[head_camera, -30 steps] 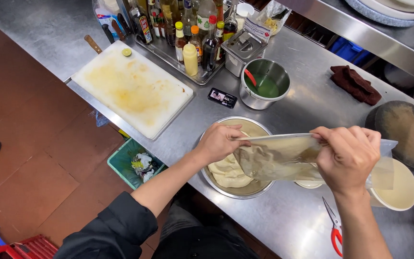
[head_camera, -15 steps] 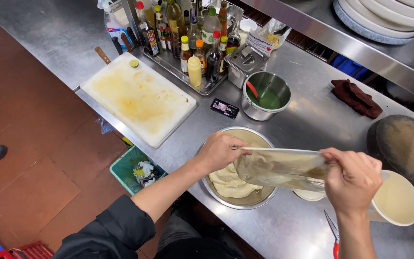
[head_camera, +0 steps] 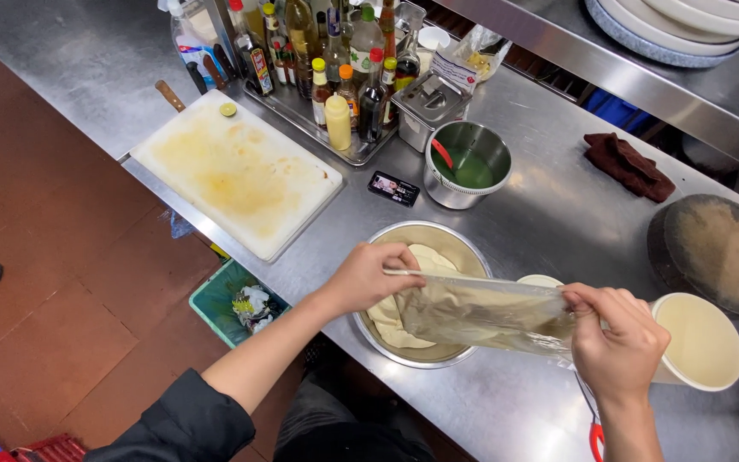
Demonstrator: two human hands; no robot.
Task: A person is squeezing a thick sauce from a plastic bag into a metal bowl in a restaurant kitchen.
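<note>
Steel counter [head_camera: 549, 214] fills most of my view, and on its left end lies the big white cutting board [head_camera: 237, 171], stained yellow, with a small lime piece [head_camera: 228, 109] at its far edge. Behind the board stands a tray of sauce bottles [head_camera: 335, 68], and beside it a small steel pot [head_camera: 468, 162] with green liquid and a red handle inside. Near me sits the round metal bowl [head_camera: 425, 295], holding pale, flat pieces of dough or batter. Over this bowl I hold a clear plastic bag [head_camera: 485, 312] almost level, with beige paste smeared inside. My left hand [head_camera: 369, 278] grips the bag's end above the bowl, fingers closed tight around it. My right hand [head_camera: 622, 346] pinches the other end, fingers also closed on the plastic. Just beside my right hand stands a cream cup [head_camera: 703, 342] with light liquid. A dark red cloth [head_camera: 626, 167] lies further back, and red scissors [head_camera: 596, 436] are partly seen under my right wrist.
</note>
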